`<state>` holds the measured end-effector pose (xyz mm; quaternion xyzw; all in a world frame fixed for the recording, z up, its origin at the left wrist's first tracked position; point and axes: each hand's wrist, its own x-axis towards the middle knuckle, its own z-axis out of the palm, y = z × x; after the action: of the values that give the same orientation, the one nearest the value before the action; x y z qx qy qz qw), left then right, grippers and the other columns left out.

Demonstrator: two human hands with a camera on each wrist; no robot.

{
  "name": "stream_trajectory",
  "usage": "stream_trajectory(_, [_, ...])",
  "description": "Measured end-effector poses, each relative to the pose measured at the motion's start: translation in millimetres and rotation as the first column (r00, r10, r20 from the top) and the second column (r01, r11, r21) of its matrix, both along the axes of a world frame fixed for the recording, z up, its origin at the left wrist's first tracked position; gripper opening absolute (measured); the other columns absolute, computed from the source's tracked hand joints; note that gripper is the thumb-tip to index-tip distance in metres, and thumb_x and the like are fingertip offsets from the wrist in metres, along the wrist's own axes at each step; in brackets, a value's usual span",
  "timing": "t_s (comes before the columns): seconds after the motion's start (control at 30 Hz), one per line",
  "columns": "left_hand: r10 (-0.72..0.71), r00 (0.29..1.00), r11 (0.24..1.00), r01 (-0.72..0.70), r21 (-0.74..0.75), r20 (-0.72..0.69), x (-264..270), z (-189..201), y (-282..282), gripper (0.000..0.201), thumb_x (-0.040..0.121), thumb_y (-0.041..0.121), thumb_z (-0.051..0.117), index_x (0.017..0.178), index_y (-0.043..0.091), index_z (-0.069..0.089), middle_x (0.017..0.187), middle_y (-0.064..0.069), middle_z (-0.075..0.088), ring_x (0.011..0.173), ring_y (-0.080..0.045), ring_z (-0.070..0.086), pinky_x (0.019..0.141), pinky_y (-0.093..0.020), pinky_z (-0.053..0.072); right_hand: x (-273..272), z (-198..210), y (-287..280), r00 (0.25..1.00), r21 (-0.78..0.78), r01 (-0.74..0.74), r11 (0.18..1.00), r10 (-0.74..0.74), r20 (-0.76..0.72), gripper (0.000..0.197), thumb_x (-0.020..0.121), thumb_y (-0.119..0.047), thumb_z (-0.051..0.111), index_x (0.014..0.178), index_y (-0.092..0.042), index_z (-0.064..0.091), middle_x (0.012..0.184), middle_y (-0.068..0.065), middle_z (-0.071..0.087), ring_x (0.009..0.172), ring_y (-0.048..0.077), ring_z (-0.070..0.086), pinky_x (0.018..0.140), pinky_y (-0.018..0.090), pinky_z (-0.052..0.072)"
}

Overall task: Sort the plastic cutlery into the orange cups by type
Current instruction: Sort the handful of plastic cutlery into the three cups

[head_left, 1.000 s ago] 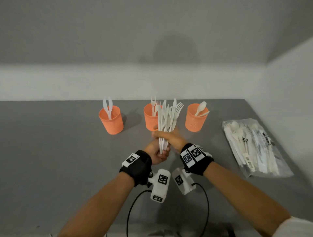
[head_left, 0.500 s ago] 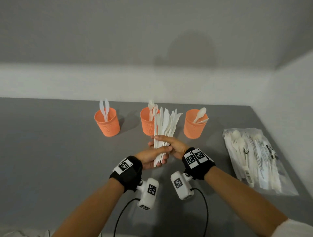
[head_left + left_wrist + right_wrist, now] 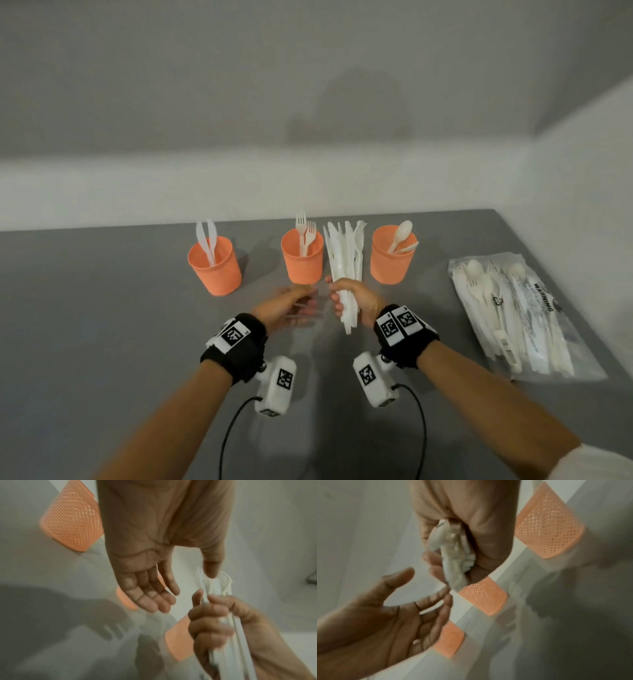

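Three orange cups stand in a row at the back of the grey table: the left cup (image 3: 215, 270) holds knives, the middle cup (image 3: 302, 262) holds forks, the right cup (image 3: 392, 258) holds spoons. My right hand (image 3: 346, 298) grips an upright bundle of white plastic cutlery (image 3: 344, 253) between the middle and right cups. My left hand (image 3: 291, 305) hovers just left of it, blurred, with straight fingers (image 3: 154, 599) and an empty palm. In the right wrist view the bundle (image 3: 453, 555) sits in my curled right hand, and the left hand (image 3: 399, 609) lies open below it.
A clear plastic bag (image 3: 513, 315) with more white cutlery lies on the table at the right, close to the side wall. A pale wall runs behind the cups. Two black cables hang from my wrist cameras over the near table.
My left hand has let go of the bundle and moved left, opening flat. The right hand now holds the cutlery alone and has shifted slightly right.
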<state>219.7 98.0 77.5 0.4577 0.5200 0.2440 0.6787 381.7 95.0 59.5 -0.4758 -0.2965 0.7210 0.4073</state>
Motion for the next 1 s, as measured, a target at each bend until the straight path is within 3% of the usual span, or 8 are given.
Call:
stream_trajectory(0.2, [0.125,0.991,0.982,-0.130,0.137,0.042,-2,11,18,0.022,0.094,0.029,0.049,0.104,0.014,0.061,0.086,0.003,0.061,0.078,-0.011,0.059,0.067,-0.022,0.044,-13,3,-8,0.993,-0.002,-0.114,0.993,0.114,-0.044,0.014,0.090,-0.005,0.041,0.080,-0.012,0.049,0.049,-0.006,0.051,0.037,0.007,0.041,0.041,0.017,0.037])
stream_trajectory(0.43, [0.211,0.978,0.944,-0.205,0.258,0.007,1,15,22,0.019,0.094,0.018,0.052,0.076,0.014,0.058,0.071,-0.001,0.062,0.044,-0.002,0.059,0.052,-0.019,0.047,-23,9,-14,0.985,-0.026,-0.172,0.985,0.172,-0.014,0.014,0.092,-0.006,0.044,0.098,-0.014,0.054,0.064,0.001,0.069,0.044,0.008,0.053,0.045,0.019,0.046])
stream_trajectory(0.53, [0.235,0.970,0.927,-0.206,0.314,-0.057,-1,17,24,0.024,0.093,0.006,0.048,0.071,0.007,0.056,0.067,-0.007,0.061,0.046,-0.011,0.060,0.049,-0.021,0.052,-26,8,-17,0.981,-0.016,-0.192,0.981,0.193,0.019,0.013,0.093,-0.011,0.045,0.103,-0.013,0.054,0.076,0.002,0.074,0.056,0.010,0.065,0.053,0.022,0.053])
stream_trajectory(0.63, [0.319,0.942,0.883,-0.258,0.391,-0.100,-5,21,31,0.022,0.095,0.006,0.041,0.076,0.005,0.053,0.071,-0.011,0.064,0.061,-0.023,0.061,0.062,-0.033,0.055,-29,5,-18,0.995,0.002,-0.102,0.995,0.102,-0.011,0.016,0.093,-0.009,0.046,0.105,-0.009,0.056,0.083,0.006,0.073,0.065,0.016,0.070,0.058,0.024,0.056])
stream_trajectory(0.7, [0.413,0.910,0.834,-0.369,0.409,-0.021,-12,25,38,0.017,0.098,0.011,0.035,0.089,0.005,0.048,0.077,-0.016,0.064,0.065,-0.026,0.063,0.063,-0.034,0.056,-29,3,-18,1.000,0.014,-0.028,1.000,0.028,-0.006,0.014,0.092,-0.006,0.047,0.100,-0.009,0.058,0.081,0.008,0.070,0.061,0.016,0.070,0.055,0.025,0.056])
stream_trajectory(0.8, [0.475,0.877,0.776,-0.456,0.435,0.072,-21,35,40,0.014,0.098,0.015,0.035,0.091,0.008,0.045,0.061,-0.008,0.051,0.039,-0.006,0.050,0.039,-0.017,0.042,-29,-2,-17,0.996,0.052,0.048,0.997,-0.051,0.071,0.012,0.091,-0.004,0.049,0.091,-0.012,0.058,0.065,0.006,0.059,0.043,0.012,0.057,0.047,0.022,0.049])
stream_trajectory(0.9, [0.372,0.927,0.838,-0.356,0.414,0.044,-21,39,32,0.019,0.094,0.017,0.049,0.076,0.014,0.045,0.055,0.000,0.038,0.029,-0.001,0.032,0.033,-0.015,0.026,-30,-5,-17,0.992,0.070,0.059,0.996,-0.067,0.109,0.014,0.090,-0.003,0.049,0.085,-0.013,0.056,0.045,-0.002,0.048,0.035,0.009,0.042,0.041,0.019,0.040])
stream_trajectory(1.0, [0.269,0.963,0.871,-0.255,0.421,0.026,-16,41,21,0.019,0.090,0.017,0.056,0.072,0.016,0.051,0.049,0.004,0.036,0.029,-0.001,0.029,0.034,-0.015,0.025,-37,-6,-16,0.988,0.065,0.042,0.997,-0.051,0.143,0.015,0.090,-0.002,0.049,0.080,-0.013,0.055,0.041,-0.004,0.045,0.032,0.009,0.039,0.039,0.016,0.036])
